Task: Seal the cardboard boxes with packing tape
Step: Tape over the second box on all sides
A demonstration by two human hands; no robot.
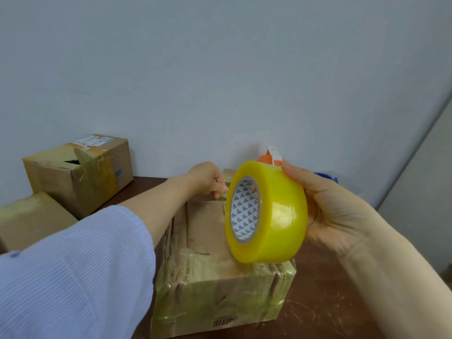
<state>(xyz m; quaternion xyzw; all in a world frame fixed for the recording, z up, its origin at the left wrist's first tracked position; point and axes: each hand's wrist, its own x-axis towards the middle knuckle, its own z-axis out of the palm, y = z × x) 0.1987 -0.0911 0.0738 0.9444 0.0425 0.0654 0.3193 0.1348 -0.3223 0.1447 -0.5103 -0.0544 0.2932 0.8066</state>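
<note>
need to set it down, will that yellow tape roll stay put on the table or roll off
On its round rim the tape roll would probably roll; laid flat on a side it should stay. Its glossy surface looks slippery, though the right hand grips it. Thick winding suggests some weight.

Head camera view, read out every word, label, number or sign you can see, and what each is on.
Nothing is legible.
Barcode label on the front of the centre box: digits above the bars too small to read.
Shipping label on top of the back-left box: print blurred.
Blue print on that box's side: blurred.
Tape roll, inner core: a triangle pattern only, no words.
</note>
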